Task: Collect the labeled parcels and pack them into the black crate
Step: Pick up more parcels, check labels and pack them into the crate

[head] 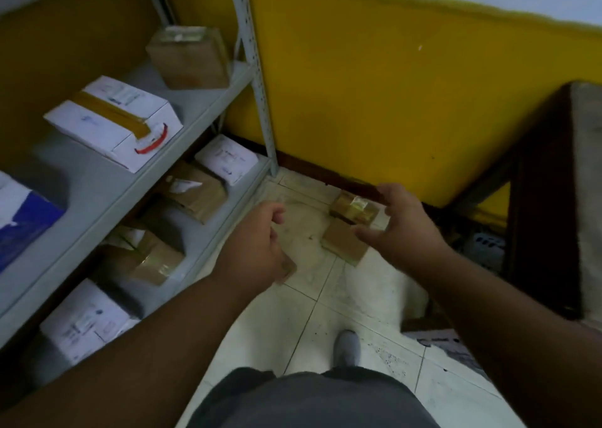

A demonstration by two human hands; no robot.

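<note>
Right hand (400, 228) holds one taped parcel (355, 210); left hand (257, 241) loosely curled, holds nothing. Second brown parcel (342, 241) below. Seven more on shelves (97, 196).

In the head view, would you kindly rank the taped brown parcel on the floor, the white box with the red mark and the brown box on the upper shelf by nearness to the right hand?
From the right hand:
1. Taped brown parcel, at its fingers.
2. White box with the red mark, middle shelf, left.
3. Brown box, upper shelf, far back.

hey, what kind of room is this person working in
Probably a small parcel storeroom or stockroom. A grey metal shelving unit holds taped cardboard boxes and white labeled parcels, and more small parcels lie on the tiled floor.
</note>
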